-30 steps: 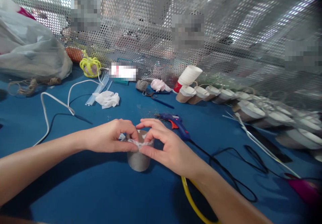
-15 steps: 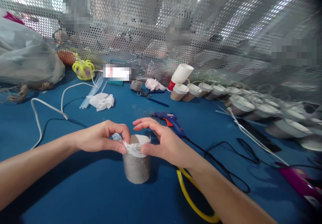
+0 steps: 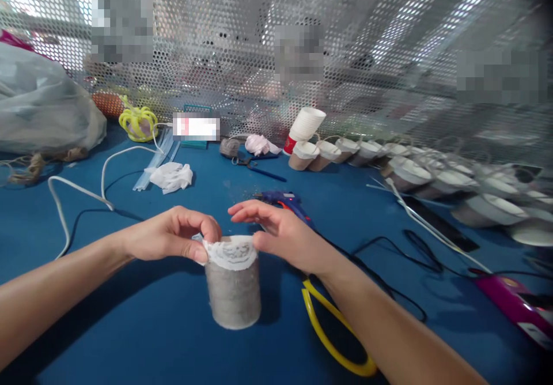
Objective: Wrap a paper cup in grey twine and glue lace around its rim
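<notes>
A cup (image 3: 235, 295) wrapped in grey-brown cord or cloth stands upright in front of me. White lace trim (image 3: 235, 256) lies along the near side of its rim. My left hand (image 3: 175, 235) pinches the lace at the left of the rim, thumb outside and fingers bent over the edge. Opposite it, my right hand (image 3: 287, 238) rests its thumb at the right of the rim, while its fingers stretch out behind the cup, apart from one another. Just beyond that hand, a blue hot glue gun (image 3: 287, 197) lies partly hidden.
Finished-looking wrapped cups (image 3: 408, 172) line the back right beside stacked paper cups (image 3: 307, 124). Pliers (image 3: 259, 169), crumpled white lace (image 3: 170, 176) and clear glue sticks (image 3: 155, 160) lie farther back. Black cables, a yellow loop (image 3: 332, 339) and a purple power strip (image 3: 516, 304) occupy the right.
The lace, bunched at the rim before, now lies flat against the near side of the cup. My right thumb has moved from the front of the rim to its right edge.
</notes>
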A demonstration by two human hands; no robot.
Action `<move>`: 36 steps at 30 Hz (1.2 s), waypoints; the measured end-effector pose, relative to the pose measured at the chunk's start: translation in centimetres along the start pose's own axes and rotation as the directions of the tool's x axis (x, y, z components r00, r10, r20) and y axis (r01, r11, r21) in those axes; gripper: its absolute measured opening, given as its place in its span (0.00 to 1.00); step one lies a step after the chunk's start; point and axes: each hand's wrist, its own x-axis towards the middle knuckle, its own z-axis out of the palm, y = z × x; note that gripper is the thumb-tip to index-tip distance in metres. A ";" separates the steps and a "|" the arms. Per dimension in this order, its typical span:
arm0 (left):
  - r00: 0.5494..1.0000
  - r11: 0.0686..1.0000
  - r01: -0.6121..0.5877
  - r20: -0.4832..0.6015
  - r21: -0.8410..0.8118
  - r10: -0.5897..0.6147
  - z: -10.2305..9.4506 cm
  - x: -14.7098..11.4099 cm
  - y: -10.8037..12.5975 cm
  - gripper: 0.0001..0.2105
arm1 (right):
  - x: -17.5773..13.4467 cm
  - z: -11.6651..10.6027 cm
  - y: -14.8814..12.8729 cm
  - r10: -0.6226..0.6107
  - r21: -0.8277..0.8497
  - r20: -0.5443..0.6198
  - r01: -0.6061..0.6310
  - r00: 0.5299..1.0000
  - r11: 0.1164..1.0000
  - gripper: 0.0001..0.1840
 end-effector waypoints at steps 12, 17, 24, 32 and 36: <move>0.999 0.997 -0.052 -0.001 -0.055 0.052 -0.3 0.0 -0.3 0.11 | 0.2 0.2 -0.2 0.033 -0.029 -0.022 -0.033 0.999 0.999 0.23; 0.996 0.997 -0.024 -0.088 0.074 0.030 -0.4 0.1 0.2 0.13 | -0.1 -0.2 -1.0 -0.061 -0.114 -0.212 0.037 0.975 0.993 0.17; 0.989 0.830 0.041 -0.138 0.556 0.043 0.7 0.1 1.0 0.08 | -0.3 1.6 -1.9 -0.180 -0.480 -0.003 0.157 0.984 0.863 0.15; 0.987 0.796 0.040 -0.148 0.604 0.062 1.2 0.3 0.6 0.09 | 0.1 2.6 -1.4 -0.101 -0.426 0.031 0.104 0.994 0.899 0.05; 0.980 0.772 0.019 -0.164 0.635 0.111 0.5 0.4 0.0 0.10 | 0.2 2.4 -1.2 -0.074 -0.405 -0.002 0.067 0.997 0.912 0.04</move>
